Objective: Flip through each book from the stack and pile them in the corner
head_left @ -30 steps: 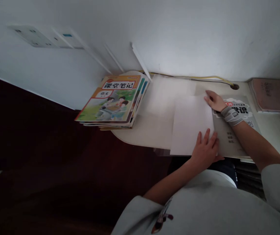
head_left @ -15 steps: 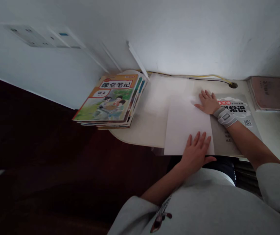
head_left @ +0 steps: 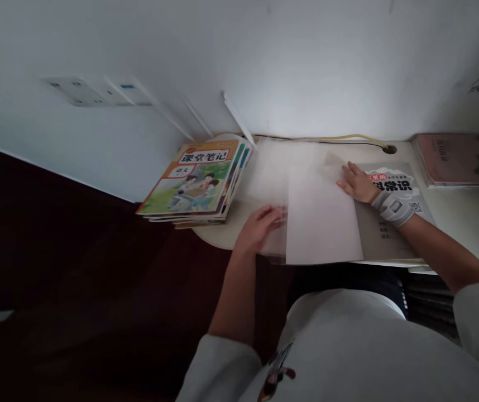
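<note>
A grey book with Chinese lettering lies at the desk's front edge. Its white inner flap is spread to the left. Clear plastic sheet shows beyond the flap's left side. My left hand is at that sheet's left edge, fingers bent over it and slightly blurred; it appears to grip the plastic. My right hand, with a grey watch on the wrist, rests on the book where cover and flap meet. Its fingers stretch toward the flap's upper right corner, beside a raised translucent corner.
A stack of workbooks stands at the desk's rounded left end. Another pinkish book lies at the right. A yellow cable runs along the wall to a hole in the desk. Wall sockets are at the left.
My left hand has moved left, off the white flap, to the edge of the clear plastic. My right hand stays on the book, its fingers drawn slightly closer together. The view has shifted slightly.
</note>
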`<state>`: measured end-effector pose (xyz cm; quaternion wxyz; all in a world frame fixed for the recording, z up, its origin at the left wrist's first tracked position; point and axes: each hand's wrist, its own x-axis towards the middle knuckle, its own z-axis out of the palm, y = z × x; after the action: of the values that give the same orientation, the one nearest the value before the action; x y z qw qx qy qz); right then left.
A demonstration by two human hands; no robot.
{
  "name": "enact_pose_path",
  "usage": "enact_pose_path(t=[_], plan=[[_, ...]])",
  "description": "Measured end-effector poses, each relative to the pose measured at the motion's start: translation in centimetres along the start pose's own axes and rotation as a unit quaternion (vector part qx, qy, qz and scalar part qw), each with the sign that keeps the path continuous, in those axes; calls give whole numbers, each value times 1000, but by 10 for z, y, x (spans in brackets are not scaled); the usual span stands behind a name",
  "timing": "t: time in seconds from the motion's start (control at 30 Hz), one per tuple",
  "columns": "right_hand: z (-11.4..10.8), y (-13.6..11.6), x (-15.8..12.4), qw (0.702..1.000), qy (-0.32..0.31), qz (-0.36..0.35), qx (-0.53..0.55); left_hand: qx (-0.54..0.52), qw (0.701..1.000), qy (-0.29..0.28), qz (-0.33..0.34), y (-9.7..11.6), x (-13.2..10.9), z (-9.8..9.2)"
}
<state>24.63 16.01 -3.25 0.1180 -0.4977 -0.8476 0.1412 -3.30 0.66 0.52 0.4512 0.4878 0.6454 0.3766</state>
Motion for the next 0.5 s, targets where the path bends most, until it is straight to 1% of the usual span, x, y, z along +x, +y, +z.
enact_pose_path(t=[0.03, 0.07, 0.13, 0.2, 0.27, 0.3, 0.33, 0.37, 0.4, 0.43, 0.47, 0.5], plan=[[-6, 4, -9, 1000, 8, 1, 28, -76, 997, -17, 22, 10, 1, 4], [-11, 8, -18, 998, 18, 4, 65, -128, 990, -28, 46, 22, 3, 9], [-23, 16, -39, 982, 32, 35, 185, -170, 980, -39, 95, 48, 6, 28], [-34, 24, -60, 947, 28, 80, 310, -185, 971, -67, 136, 74, 12, 60], [-44, 33, -81, 893, 27, 121, 433, -202, 955, -140, 165, 95, 21, 104], [-49, 39, -91, 862, 38, 137, 487, -199, 946, -173, 187, 102, 27, 128], [-54, 46, -101, 831, 57, 149, 532, -160, 940, -205, 222, 107, 34, 153], [-61, 54, -111, 800, 84, 159, 572, -81, 936, -219, 263, 109, 41, 176], [-67, 63, -121, 778, 115, 168, 595, 18, 928, -229, 294, 109, 48, 197], [-74, 73, -131, 770, 145, 178, 596, 116, 916, -231, 307, 106, 56, 216], [-81, 83, -142, 771, 174, 189, 583, 206, 897, -231, 314, 103, 62, 232], [-88, 91, -152, 780, 205, 204, 555, 282, 874, -233, 320, 99, 68, 246]])
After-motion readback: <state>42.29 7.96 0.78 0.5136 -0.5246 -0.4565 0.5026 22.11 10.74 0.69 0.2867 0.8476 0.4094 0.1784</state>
